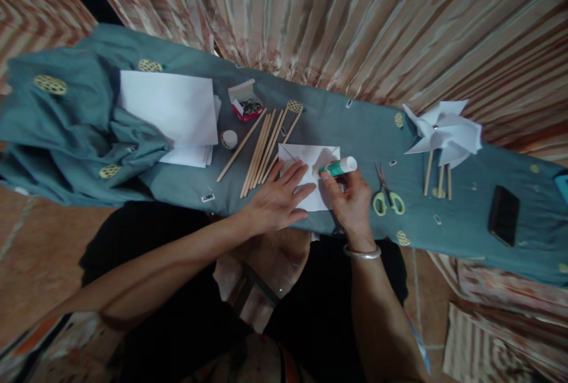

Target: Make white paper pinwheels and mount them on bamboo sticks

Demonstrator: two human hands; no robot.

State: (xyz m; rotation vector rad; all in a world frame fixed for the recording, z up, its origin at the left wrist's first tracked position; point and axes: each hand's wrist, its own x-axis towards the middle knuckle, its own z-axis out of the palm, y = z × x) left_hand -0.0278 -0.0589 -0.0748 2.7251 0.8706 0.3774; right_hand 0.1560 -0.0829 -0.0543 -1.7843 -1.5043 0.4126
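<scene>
A square of white paper (317, 198) with creases lies on the green cloth in front of me. My left hand (279, 196) rests flat on its left part, fingers spread. In my right hand (350, 196) is a glue stick (341, 167), green with a white end. It is tilted, and its tip meets the middle of the paper. Just left of the paper lie several thin wooden sticks (264, 149). A pair of scissors (386, 193) with light green handles lies right of my right hand. The glue stick's white cap (229, 139) appears to stand left of the sticks.
Stacked white paper (171, 108) lies to the left. Behind the sticks sits an open red box (247, 105) of small metal pieces. White paper pinwheels (444, 128) on sticks lie to the right, and a dark phone (504, 215) beyond them. A striped curtain (310, 22) hangs along the back edge.
</scene>
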